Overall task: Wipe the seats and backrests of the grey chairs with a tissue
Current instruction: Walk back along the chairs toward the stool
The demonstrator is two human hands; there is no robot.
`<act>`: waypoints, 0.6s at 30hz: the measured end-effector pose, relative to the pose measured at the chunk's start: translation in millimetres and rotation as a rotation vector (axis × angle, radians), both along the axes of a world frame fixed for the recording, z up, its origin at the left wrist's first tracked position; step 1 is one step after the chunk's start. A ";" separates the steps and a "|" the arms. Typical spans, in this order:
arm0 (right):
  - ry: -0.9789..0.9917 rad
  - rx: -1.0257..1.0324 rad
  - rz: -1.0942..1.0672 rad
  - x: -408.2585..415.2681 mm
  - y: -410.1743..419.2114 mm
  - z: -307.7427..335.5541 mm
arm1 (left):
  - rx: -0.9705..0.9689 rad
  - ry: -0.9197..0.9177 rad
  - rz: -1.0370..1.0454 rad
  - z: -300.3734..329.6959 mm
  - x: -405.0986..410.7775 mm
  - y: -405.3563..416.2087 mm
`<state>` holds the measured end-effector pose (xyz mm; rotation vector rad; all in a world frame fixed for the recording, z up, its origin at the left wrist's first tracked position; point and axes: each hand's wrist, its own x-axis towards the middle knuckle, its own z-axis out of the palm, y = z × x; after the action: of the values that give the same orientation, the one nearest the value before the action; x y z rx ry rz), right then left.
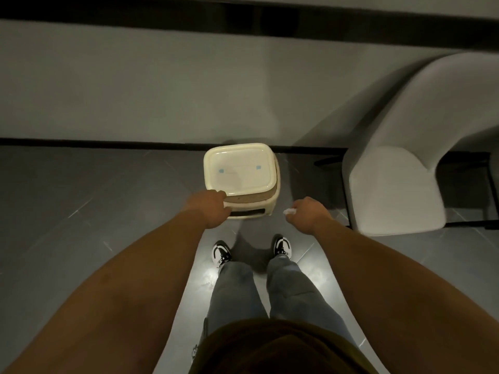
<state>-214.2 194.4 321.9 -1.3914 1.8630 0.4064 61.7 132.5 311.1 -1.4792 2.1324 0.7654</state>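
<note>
Grey chair (399,168) stands at the right of the scene, its pale seat facing the person and its curved backrest rising toward the far wall; only this one chair is in view, so the state of any others cannot be reported. From the head view, the person stands on the dark tiled floor (81,198) facing a cream lidded bin (240,174) set against the far wall, just left of the chair. The left hand (213,209) rests on the near edge of the bin, fingers curled over the rim below the lid, apparently gripping or pressing it. The right hand (307,211) hovers near the bin's right side, closed around a small crumpled white tissue (290,211) that shows at the fingertips. Neither hand is touching the chair, which lies apart from both. Whether the seat and backrest are clean cannot be judged in this dim light; no streaks or marks are discernible. In my assessment, the posture at the bin with a crumpled tissue suggests either disposal at the close of wiping or a pause between chairs. The lid appears shut, so discarding is not yet done.
</note>
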 end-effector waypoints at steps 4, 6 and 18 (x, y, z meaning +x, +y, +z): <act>-0.078 -0.031 0.044 19.0 -31.6 -25.9 | 0.014 -0.095 0.064 -17.8 17.0 -22.6; -0.117 -0.052 0.078 22.7 -50.3 -42.9 | 0.000 -0.118 0.092 -30.6 23.5 -34.4; -0.134 -0.177 0.112 6.0 -150.6 -166.9 | -0.180 -0.055 0.086 -132.4 16.3 -92.0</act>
<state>-208.2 43.8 155.1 -1.6058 1.7513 0.2017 78.0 40.5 178.7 -1.6735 2.1557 0.5667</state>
